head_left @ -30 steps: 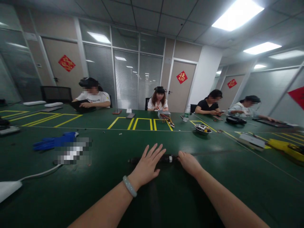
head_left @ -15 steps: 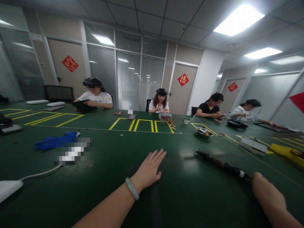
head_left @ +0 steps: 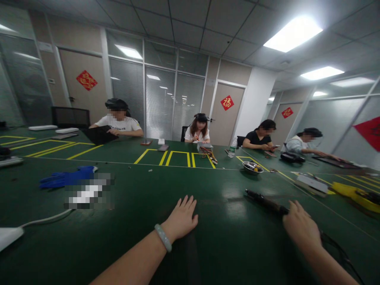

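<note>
Flat on the green table [head_left: 219, 245], my left hand [head_left: 181, 217] rests with its fingers spread and nothing in it; a pale bangle [head_left: 163, 238] circles that wrist. My right hand [head_left: 301, 225] is closed over the rear half of a slim black electric screwdriver [head_left: 264, 201]. The tool lies along the table, its narrow tip pointing to the upper left. A black cable [head_left: 338, 247] trails from behind my right hand toward the lower right. My palm and fingers hide the tool's back end.
Blue gloves [head_left: 63, 178] and a blurred-out white item [head_left: 87, 194] with a cord lie left. Beyond are a metal bowl [head_left: 252, 168] of small parts, a water bottle [head_left: 232, 147], a white box [head_left: 311, 184] and a yellow item [head_left: 353, 194]. Several people sit across the table.
My right hand has moved left and forward from the tool's rear end onto its body, uncovering the cable. My left hand has shifted slightly left and nearer to me.
</note>
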The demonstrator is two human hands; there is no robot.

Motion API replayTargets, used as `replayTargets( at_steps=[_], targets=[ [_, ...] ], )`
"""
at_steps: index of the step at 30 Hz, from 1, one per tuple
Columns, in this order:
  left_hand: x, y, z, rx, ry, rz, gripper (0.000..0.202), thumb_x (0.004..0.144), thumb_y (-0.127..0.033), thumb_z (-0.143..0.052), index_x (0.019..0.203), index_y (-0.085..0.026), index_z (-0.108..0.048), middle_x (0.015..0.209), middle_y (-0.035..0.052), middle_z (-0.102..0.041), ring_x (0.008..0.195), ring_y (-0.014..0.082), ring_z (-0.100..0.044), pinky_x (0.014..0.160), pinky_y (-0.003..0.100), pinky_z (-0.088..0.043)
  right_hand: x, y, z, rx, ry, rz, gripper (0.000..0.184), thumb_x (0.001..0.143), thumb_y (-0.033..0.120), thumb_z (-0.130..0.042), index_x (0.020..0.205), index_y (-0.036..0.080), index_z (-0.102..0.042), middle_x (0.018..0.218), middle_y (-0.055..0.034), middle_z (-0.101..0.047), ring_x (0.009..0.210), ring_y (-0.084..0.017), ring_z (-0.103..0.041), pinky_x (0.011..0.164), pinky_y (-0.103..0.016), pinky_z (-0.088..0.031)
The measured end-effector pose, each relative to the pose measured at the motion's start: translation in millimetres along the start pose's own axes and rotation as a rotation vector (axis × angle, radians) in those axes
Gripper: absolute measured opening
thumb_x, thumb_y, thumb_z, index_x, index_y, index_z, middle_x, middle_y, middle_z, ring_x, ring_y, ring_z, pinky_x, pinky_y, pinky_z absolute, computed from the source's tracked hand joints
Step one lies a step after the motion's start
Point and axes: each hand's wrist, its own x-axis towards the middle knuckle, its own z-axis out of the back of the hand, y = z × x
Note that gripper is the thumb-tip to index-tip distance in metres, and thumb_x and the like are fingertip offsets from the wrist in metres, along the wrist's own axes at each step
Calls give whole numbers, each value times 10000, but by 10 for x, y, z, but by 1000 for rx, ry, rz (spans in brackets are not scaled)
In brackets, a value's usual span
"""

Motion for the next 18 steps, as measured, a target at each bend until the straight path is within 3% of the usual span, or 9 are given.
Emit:
replayTargets(
  at_steps=[2,5,9,13,18],
  targets=[
    [0,-3,6,-3,6,5,624,938,-490,-331,1475,-173,-312,1535,104,-264,1418,316,-208,1134,545,-213,-61,667,199,88,28,118,572,862,318,-347,1340,16,-434,1414,-259,-407,1317,-322,-406,1040,-455,-377],
    [-10,-27,29,8,1,10,616,937,-480,-341,1470,-171,-322,1532,104,-274,1418,312,-211,1137,534,-212,-245,1650,474,332,192,284,582,914,446,-353,1410,144,-387,1452,-128,-417,1324,-266,-407,1087,-430,-341],
    [-20,-38,30,38,-28,1,586,940,-423,-350,1462,-158,-329,1534,113,-273,1425,302,-194,1141,514,-203,-531,2598,701,611,259,565,554,945,470,-353,1439,220,-361,1503,-50,-353,1395,-213,-289,1137,-409,-274],
    [-9,12,-16,74,22,-59,617,931,-373,-373,1503,-206,-214,1552,103,-228,1426,309,-187,1136,514,-196,-693,2976,668,720,420,754,581,966,474,-334,1491,239,-252,1550,-39,-244,1430,-204,-192,1161,-423,-217],
    [4,27,-45,103,36,-69,591,958,-382,-323,1509,-216,-193,1545,110,-249,1423,321,-192,1132,513,-192,-713,2944,570,760,552,792,615,965,508,-337,1506,252,-195,1568,-45,-162,1437,-217,-162,1174,-433,-163]
  ],
)
